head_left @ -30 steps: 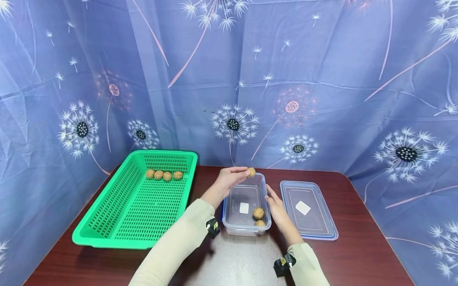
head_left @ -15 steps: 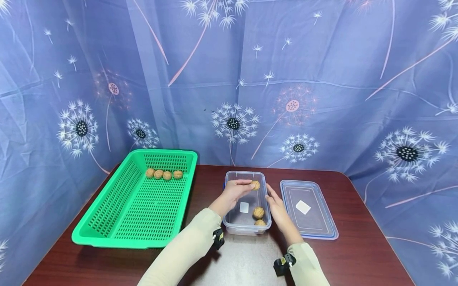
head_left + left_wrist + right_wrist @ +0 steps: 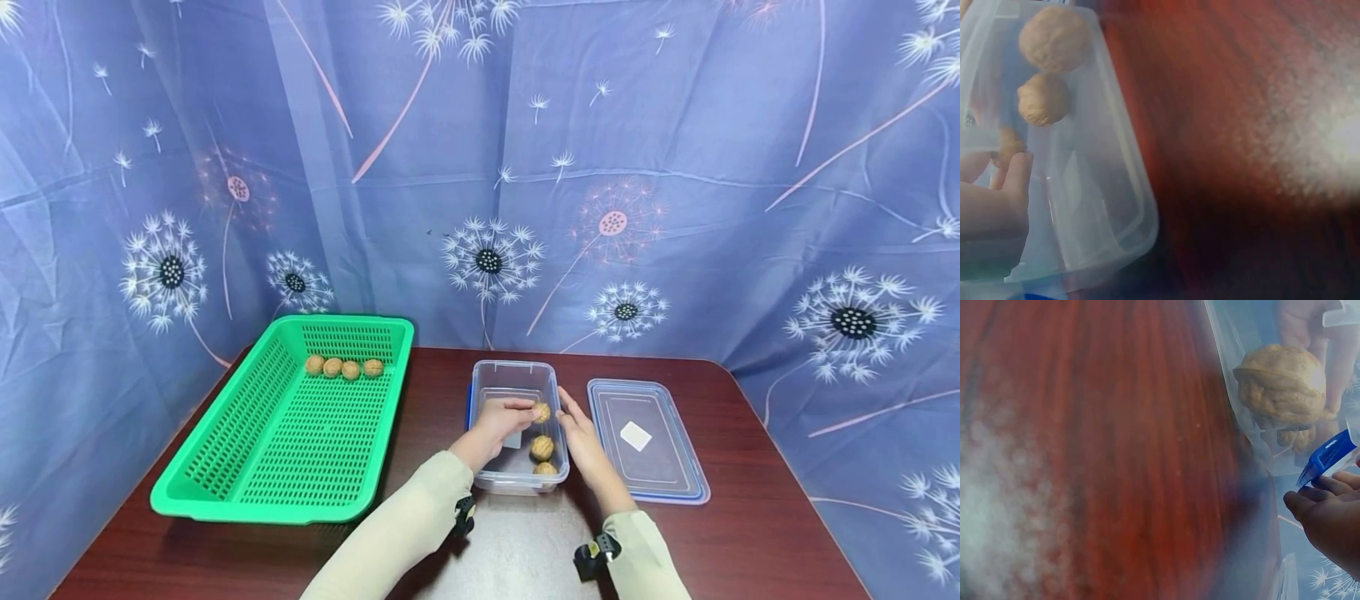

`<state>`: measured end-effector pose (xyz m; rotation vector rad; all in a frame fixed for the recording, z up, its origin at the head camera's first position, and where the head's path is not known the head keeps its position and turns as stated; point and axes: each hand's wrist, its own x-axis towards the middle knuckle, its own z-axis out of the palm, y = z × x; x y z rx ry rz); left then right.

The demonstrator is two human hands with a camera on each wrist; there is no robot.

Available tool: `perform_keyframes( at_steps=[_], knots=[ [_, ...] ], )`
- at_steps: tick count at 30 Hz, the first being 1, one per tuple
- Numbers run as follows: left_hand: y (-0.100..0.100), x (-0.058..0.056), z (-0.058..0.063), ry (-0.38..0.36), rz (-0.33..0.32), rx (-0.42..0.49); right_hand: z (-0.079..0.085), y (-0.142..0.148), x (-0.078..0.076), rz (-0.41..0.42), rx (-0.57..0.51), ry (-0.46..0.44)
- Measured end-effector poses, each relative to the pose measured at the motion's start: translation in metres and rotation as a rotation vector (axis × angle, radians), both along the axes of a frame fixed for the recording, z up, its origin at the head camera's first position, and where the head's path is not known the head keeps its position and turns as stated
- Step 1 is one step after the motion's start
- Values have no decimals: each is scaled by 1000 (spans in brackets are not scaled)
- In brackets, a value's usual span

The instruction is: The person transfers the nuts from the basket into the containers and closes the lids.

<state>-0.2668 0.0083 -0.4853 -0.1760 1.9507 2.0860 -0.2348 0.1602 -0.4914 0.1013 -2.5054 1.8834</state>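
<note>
A walnut [image 3: 542, 412] is pinched between the fingertips of my left hand [image 3: 501, 423], low inside the clear plastic container [image 3: 517, 479]. Two more walnuts lie along the container's right side, one [image 3: 542, 447] just nearer than the held walnut and one [image 3: 545, 469] by the near wall. In the left wrist view the left hand [image 3: 997, 200] shows partly through the container wall. My right hand [image 3: 585, 442] rests along the container's right outer side with its fingers extended. A blue latch [image 3: 1329, 456] touches the right fingers in the right wrist view.
A green perforated basket [image 3: 281, 508] stands at the left, with several walnuts [image 3: 342, 367] in a row at its far end. The clear lid [image 3: 660, 467] with a blue edge lies to the right of the container. A patterned curtain [image 3: 420, 208] hangs behind the dark red table [image 3: 757, 533].
My left hand has carried the walnut from above the container's far rim down inside it and nearer, close to the other two. The right hand has stayed in place.
</note>
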Motion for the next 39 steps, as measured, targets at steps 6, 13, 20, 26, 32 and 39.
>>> perform_keyframes(
  at_steps=[6, 13, 20, 26, 32, 39],
  knots=[
    [2, 4, 0, -11, 6, 4, -5, 1, -1, -3, 1, 13],
    [2, 6, -1, -7, 15, -50, 3, -1, 2, 15, -41, -8],
    [3, 6, -2, 10, 12, -106, 31, -8, 17, 24, -44, -21],
    [3, 5, -3, 12, 16, -144, 37, -11, 21, 20, -33, -21],
    [1, 1, 0, 15, 10, -180, 36, -10, 20, 19, -31, -16],
    [-2, -4, 10, 32, 15, -169, 34, -10, 19, 14, -24, -16]
  ],
)
